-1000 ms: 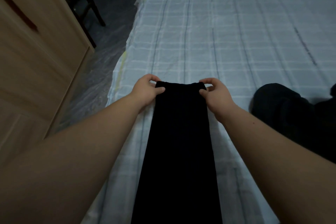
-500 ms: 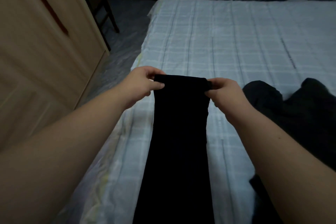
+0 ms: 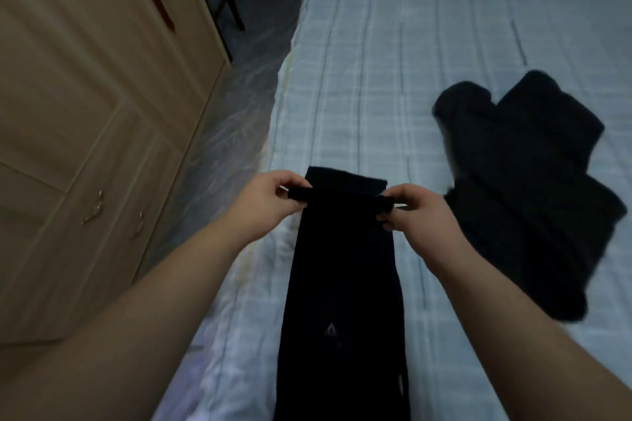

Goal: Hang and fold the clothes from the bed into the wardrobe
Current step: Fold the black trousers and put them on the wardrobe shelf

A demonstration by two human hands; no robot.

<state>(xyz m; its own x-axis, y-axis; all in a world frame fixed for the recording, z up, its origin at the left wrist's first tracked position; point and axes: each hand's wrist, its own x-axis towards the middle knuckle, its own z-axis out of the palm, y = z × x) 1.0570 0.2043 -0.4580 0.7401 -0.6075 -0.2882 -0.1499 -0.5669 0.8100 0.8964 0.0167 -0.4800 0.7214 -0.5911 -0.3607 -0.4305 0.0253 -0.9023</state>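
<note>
A long black garment (image 3: 342, 284) lies lengthwise on the bed (image 3: 393, 61), folded into a narrow strip. Its far end is lifted and doubled back toward me over the strip. My left hand (image 3: 266, 202) pinches the left corner of that lifted edge. My right hand (image 3: 415, 212) pinches the right corner. A second dark garment (image 3: 530, 181) lies spread out on the bed to the right, apart from my hands. The wooden wardrobe (image 3: 85, 96) stands on the left with its doors closed.
The bed has a pale blue checked sheet. A strip of floor (image 3: 236, 106) under shiny plastic film runs between the bed and the wardrobe. Dark chair legs (image 3: 225, 0) stand at the far end of that gap.
Both hands have lifted the far end of the black garment and drawn it back toward me, starting a fold. The view has shifted, showing more of the second garment.
</note>
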